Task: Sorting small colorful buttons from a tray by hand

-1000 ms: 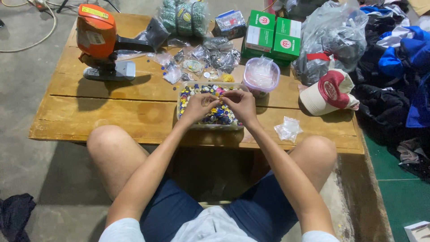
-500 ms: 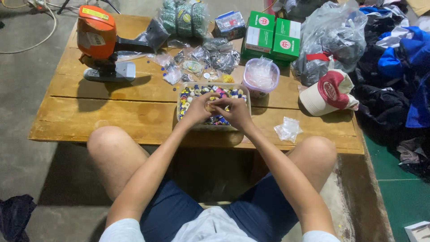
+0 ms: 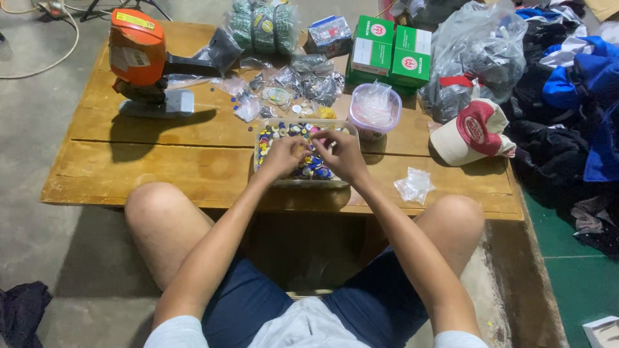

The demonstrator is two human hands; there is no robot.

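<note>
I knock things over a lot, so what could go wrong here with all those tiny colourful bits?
The tray of small colourful pieces sits near the front edge of the wooden table, so a nudge from the left hand or right hand might tip it off. The small clear bag near the edge could also slide off.

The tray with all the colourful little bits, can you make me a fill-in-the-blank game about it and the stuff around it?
1. Both hands, left hand and right hand, are over the ____ of small colourful pieces.
2. The cap on the table is red and ____.
3. The two boxes at the back are ____.
4. The machine on the left end has an ____ top.

Missing words: tray; white; green; orange
</note>
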